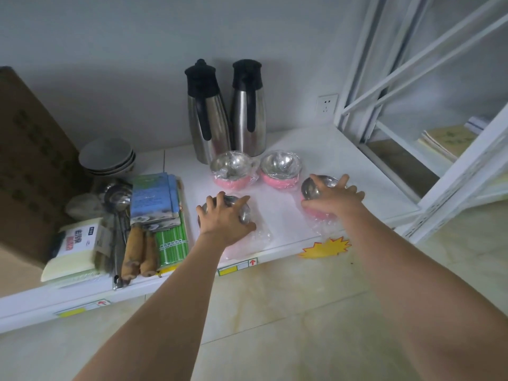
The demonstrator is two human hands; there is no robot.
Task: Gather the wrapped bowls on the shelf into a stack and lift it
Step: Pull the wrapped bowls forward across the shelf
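Note:
Several pink bowls with shiny steel insides, each wrapped in clear plastic, sit on the white shelf (283, 215). Two stand side by side at the back: the back left bowl (232, 171) and the back right bowl (280, 169). My left hand (224, 217) is spread over the front left bowl (244, 211), fingers curled around its rim. Over at the right, my right hand (334, 199) covers the front right bowl (316, 187), gripping it from above. Both front bowls rest on the shelf, apart from each other.
Two steel thermos jugs (225, 111) stand behind the bowls. To the left lie green straws (171, 244), booklets (154, 198), ladles (118, 199), stacked grey bowls (107, 156) and a cardboard box (30, 166). A white rack frame (412, 78) rises at the right.

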